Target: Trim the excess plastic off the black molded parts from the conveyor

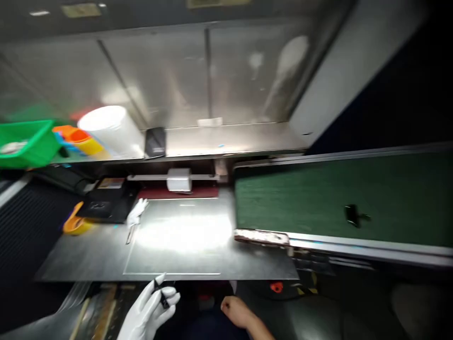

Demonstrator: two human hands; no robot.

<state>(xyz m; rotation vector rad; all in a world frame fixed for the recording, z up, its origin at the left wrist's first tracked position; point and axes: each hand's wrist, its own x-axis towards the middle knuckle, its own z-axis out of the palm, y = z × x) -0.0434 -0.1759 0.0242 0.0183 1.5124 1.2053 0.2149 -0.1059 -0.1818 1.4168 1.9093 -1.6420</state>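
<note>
Left hand [150, 309], white-gloved, pinched small dark piece [163, 296] between fingertips, just below desk [88, 259] near edge. Piece's long axis ran roughly upright. Right hand [238, 311], bare, loosely curled, held nothing, right of piece, farther off.

The glove [148, 309] on the left hand is white. The belt [318, 198] is dark green, the bin [26, 141] bright green, the roll [108, 125] white, the bench [88, 250] grey metal, the scoop [74, 222] orange.
</note>
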